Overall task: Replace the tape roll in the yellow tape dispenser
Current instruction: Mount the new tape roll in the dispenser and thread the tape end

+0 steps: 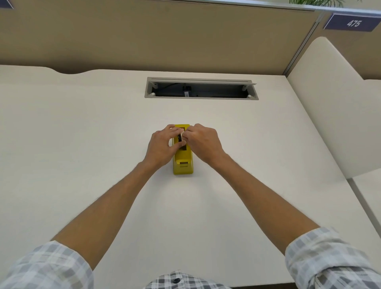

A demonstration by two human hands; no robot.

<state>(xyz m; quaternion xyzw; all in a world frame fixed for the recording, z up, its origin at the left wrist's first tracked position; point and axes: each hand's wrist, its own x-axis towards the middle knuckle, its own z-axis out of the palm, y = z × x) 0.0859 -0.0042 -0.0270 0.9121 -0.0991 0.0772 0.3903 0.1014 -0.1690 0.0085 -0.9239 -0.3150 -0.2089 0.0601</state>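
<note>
Only legible text: "475", white numerals on dark blue plate (pixel 353 22), mounted on partition panel (pixel 165 35), far right. Nothing else readable.

Office cubicle workstation. Pale cream desk (pixel 82 134) backed by a tan fabric partition panel (pixel 165 35) with a metal frame post (pixel 305 37). Rectangular cable-access cutout (pixel 201 88) set into the desktop, lid open, wiring visible inside. Purple number plate reading 475 (pixel 353 22) fixed to the neighbouring partition. Curved cream divider (pixel 329 99) on the right. Plant leaves (pixel 315 2) above the partition.
</note>
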